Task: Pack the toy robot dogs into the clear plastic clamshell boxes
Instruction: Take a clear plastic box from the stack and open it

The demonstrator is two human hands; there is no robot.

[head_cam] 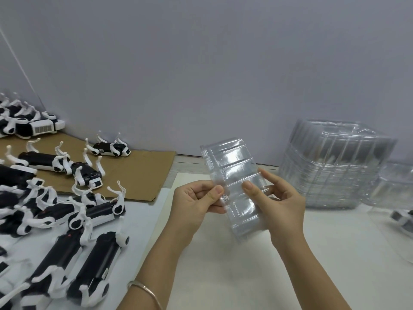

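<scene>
We record glossy clear plastic on the clamshell box point(234, 186) and stack point(335, 164), glossy black-and-white plastic toy dogs point(96, 260), matt brown cardboard point(138, 173), and a smooth matt white desk point(234, 276).

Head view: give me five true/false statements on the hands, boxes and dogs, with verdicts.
1. The left hand and right hand both hold one box. True.
2. A dog already sits in that box. False: it is empty.
3. The dogs lie left of the hands. True.
4. The stack of boxes stands on the cardboard. False: the stack stands on the white table, right of the hands; the cardboard lies at left.
5. A bangle is on the right wrist. False: it is on the left wrist.
</scene>
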